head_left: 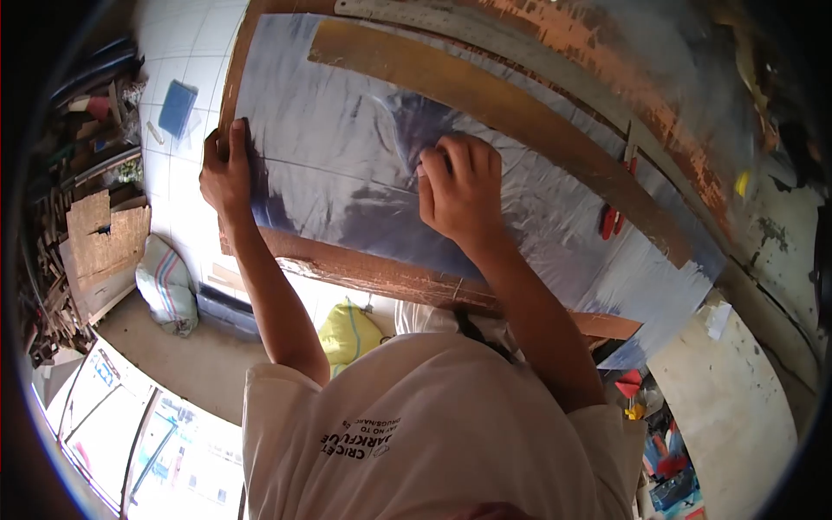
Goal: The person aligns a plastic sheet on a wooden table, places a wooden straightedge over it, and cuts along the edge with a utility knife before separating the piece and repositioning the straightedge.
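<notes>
A shiny grey-blue sheet (347, 191) with wrinkles and a thin straight line across it lies over a wooden board. My left hand (227, 169) grips the board's left edge, thumb on top. Over the middle of the sheet, my right hand (459, 182) has its fingers curled together in a pinch beside a dark raised fold; whatever they hold is too small to make out. A long brown strip (485, 95) lies across the sheet beyond my right hand. Red-handled scissors (612, 221) rest near the strip, to the right.
A long metal ruler (494, 43) runs along the far side. On the left are a blue pad (178, 109), stacked wood scraps (108, 230) and a white sack (165, 286). A yellow bag (348, 336) is below the board. Tools and coloured items (672, 459) lie at lower right.
</notes>
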`<state>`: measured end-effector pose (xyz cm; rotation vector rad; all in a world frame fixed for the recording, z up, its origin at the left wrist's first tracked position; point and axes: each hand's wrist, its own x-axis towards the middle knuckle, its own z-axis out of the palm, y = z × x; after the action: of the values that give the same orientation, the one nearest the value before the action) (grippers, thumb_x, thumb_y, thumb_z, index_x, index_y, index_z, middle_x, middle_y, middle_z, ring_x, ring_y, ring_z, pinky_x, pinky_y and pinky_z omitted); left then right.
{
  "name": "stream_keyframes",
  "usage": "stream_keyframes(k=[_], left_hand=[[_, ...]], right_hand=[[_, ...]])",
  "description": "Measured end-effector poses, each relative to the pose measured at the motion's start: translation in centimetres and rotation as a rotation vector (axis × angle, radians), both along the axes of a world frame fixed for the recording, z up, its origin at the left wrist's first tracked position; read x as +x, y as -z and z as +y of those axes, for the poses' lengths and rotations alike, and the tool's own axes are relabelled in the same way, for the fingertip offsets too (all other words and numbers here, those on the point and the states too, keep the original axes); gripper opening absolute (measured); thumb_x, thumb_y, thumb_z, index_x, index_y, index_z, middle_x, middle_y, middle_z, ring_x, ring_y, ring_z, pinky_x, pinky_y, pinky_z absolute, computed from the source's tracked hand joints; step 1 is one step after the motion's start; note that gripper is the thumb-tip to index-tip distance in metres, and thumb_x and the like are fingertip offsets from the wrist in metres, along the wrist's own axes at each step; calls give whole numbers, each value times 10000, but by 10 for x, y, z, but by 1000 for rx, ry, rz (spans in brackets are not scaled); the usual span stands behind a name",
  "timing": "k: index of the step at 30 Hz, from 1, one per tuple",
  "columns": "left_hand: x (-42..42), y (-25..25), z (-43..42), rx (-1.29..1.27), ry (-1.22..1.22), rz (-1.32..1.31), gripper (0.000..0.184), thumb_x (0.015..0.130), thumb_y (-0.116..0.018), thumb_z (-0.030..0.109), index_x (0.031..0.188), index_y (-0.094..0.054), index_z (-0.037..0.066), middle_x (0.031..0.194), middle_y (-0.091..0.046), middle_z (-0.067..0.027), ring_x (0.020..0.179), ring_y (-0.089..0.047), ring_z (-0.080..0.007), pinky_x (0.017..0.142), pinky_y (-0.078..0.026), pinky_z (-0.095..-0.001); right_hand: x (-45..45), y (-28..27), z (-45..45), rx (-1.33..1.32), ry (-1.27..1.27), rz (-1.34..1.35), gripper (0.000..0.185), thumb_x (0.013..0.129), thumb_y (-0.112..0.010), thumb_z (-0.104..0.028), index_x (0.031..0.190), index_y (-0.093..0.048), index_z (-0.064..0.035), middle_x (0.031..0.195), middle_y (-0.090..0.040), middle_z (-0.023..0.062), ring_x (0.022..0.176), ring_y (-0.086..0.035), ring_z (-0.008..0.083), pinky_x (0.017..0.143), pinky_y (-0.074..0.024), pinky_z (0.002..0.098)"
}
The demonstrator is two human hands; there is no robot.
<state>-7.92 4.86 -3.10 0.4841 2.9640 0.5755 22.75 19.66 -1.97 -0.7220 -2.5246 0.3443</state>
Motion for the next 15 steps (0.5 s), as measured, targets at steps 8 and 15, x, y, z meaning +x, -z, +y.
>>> stream_keyframes(k=[8,15], left_hand=[[0,-4,-6,-2,24,-33,845,839,-503,828,1303,-676,144,1216,-715,-176,1168,-651,-395,995,-488,-467],[-45,16,-44,376,131,-257,750,1002,-552,556,1518,-424,27,1424,-562,-220,1327,-518,-329,1102,-400,-437]], right_hand=[[10,4,-3,2,-10,134,226,704,-688,-88,909,-594,-94,999,-543,77,993,-548,273,885,-436,436],[49,-42,-11,-545,-48,59,179,835,-694,-69,1008,-652,-51,1008,-668,140,972,-639,327,822,-529,453]])
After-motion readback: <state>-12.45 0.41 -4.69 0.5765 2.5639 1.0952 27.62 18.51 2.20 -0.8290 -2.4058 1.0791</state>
